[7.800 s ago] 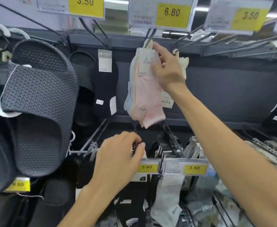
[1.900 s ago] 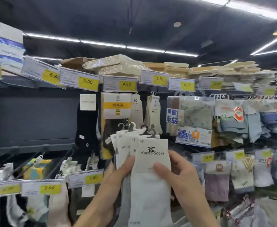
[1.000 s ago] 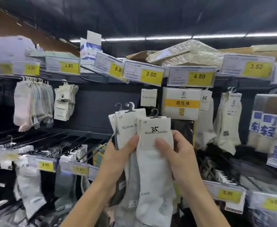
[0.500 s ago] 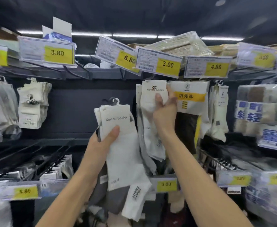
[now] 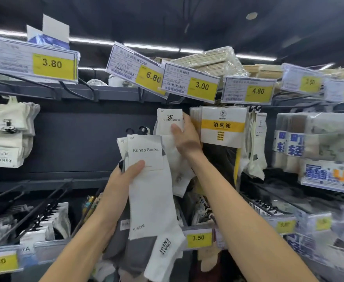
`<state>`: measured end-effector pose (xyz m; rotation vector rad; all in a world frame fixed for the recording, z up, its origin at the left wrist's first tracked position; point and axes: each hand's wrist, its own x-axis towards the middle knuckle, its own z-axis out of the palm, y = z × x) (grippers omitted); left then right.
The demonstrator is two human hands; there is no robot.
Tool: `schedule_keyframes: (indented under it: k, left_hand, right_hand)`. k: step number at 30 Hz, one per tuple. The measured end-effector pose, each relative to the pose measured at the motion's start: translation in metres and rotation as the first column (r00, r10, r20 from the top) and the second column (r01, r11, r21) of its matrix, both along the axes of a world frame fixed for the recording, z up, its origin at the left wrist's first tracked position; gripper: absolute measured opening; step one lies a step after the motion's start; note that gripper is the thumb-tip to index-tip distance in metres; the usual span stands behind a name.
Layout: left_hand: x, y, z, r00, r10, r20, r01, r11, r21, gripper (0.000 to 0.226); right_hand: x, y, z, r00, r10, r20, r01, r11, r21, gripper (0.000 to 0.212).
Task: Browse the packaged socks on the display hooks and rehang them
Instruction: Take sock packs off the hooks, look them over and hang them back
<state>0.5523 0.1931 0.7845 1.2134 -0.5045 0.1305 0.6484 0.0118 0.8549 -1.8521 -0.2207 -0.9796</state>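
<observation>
In the head view, the left hand (image 5: 126, 176) grips a bundle (image 5: 152, 200) of socks hanging upright, cards up and toes down, while the right hand (image 5: 185, 137) pinches one pair (image 5: 170, 119) by its card, also upright, just under the 3.00 tag (image 5: 201, 86).

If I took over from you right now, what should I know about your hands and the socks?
Left hand: grips a bundle of Kunao Socks packs by the cards, off the hooks.
Right hand: pinches the pack marked 35, held high just under the 3.00 price tag. Its hanger is hidden, so I cannot tell if it is hooked.
Done: nothing plainly rehung yet.
Left: seat that pack, then rehang the bundle.
</observation>
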Motion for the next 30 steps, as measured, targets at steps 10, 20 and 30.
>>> schedule_keyframes:
  k: [10, 20, 30]
  left_hand:
    - [0.009, -0.012, 0.003, 0.998, -0.047, 0.052, 0.048, 0.998, -0.027, 0.039]
    - [0.007, -0.005, 0.008, 0.992, -0.034, 0.124, 0.039, 0.998, -0.042, 0.04]
    - [0.001, 0.0, 0.007, 0.996, -0.082, 0.027, 0.085, 0.988, -0.13, 0.026]
  right_hand:
    - [-0.033, -0.001, -0.002, 0.981, 0.058, -0.184, -0.08, 0.99, -0.116, 0.049]
    - [-0.12, 0.019, -0.038, 0.959, 0.283, -0.015, -0.283, 0.959, -0.027, 0.04]
    - [-0.11, 0.022, -0.041, 0.963, 0.253, 0.09, -0.262, 0.959, 0.107, 0.032]
